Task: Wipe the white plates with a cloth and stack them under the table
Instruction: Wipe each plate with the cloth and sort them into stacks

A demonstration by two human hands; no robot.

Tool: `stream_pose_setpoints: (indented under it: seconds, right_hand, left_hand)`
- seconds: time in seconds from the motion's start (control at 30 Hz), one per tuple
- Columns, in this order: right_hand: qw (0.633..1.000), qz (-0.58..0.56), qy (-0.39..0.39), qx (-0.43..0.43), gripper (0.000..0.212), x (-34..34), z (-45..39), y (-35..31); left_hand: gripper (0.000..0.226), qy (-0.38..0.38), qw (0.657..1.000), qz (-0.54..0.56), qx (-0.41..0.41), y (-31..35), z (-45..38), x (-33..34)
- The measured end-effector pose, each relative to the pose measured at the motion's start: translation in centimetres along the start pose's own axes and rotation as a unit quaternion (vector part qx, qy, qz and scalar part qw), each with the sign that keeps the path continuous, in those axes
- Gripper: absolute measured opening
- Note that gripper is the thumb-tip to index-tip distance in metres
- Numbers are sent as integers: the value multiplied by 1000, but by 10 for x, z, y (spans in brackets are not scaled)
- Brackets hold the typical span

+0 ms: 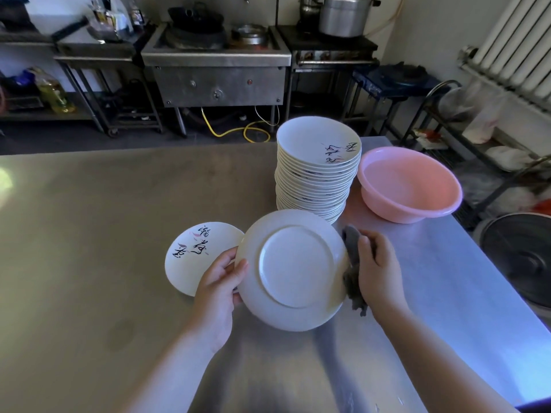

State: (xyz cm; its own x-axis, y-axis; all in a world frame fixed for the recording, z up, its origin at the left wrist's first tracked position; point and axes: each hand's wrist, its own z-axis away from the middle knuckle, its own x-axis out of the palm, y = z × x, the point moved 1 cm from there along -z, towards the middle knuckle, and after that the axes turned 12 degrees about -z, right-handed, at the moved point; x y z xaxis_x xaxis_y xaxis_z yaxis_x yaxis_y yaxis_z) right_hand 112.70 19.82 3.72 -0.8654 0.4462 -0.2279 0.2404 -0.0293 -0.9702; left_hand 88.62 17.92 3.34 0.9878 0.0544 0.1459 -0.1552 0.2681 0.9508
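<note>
The left hand (222, 281) pinches the upturned white ceramic plate (293, 269) above the steel desk (89, 234); the right hand (377, 271) grips the grey cloth (351, 263) at its rim. Better to wipe right round, holding the plate steady.

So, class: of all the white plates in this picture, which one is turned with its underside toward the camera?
The plate held by the left hand, showing its plain foot ring. The single plate on the table and the stack show painted faces.
</note>
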Motion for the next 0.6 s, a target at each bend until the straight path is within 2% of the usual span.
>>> stream_pose_setpoints:
  seconds: [0.1,0.2,0.27,0.33,0.53,0.6]
  right_hand:
    - [993,-20,-33,-115,17,2,8,-21]
    - [954,91,-87,-271,16,14,24,-32]
    - [941,141,-74,-297,17,25,26,-30]
    - [938,140,-69,-309,18,34,28,-32]
    - [881,105,-244,-392,20,36,50,-34]
    - [875,118,-240,-403,18,24,42,-25]
  left_hand:
    - [24,11,1000,6,-3,1,2,3]
    - [24,10,1000,17,-6,1,4,8]
    - [30,3,1000,16,-3,2,6,13]
    - [29,0,1000,6,1,2,6,18]
    - [22,31,999,32,-1,11,4,21]
    - [22,45,998,34,3,12,2,17]
